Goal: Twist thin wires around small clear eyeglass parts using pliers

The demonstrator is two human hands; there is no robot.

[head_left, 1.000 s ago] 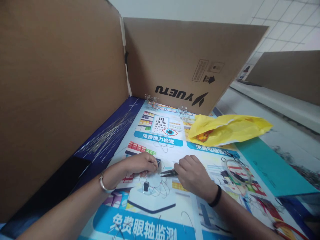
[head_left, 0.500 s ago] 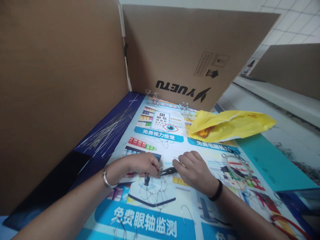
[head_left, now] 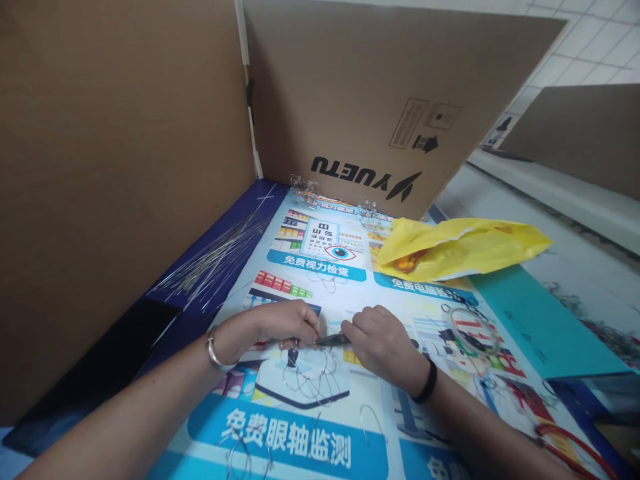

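Note:
My left hand (head_left: 296,325) pinches a thin wire piece (head_left: 325,383), whose fine loops spread over the printed sheet below the fingers. A small dark bead-like thing (head_left: 293,358) hangs just under that hand. My right hand (head_left: 380,343) is wrapped round a pair of pliers (head_left: 333,340), with the dark jaws pointing left. The jaw tips meet the wire at my left fingertips; exactly what lies between them is too small to make out. The pliers' handles are hidden in my right palm.
Long straight wires (head_left: 215,260) lie at the left on dark blue. A yellow bag (head_left: 465,247) and a round coil (head_left: 475,333) lie to the right. Cardboard panels (head_left: 350,87) stand behind and left. Bent wire bits (head_left: 370,423) lie in front.
My right hand has shifted slightly left with the pliers, and their jaws have turned and closed at my left fingertips. The view has moved slightly.

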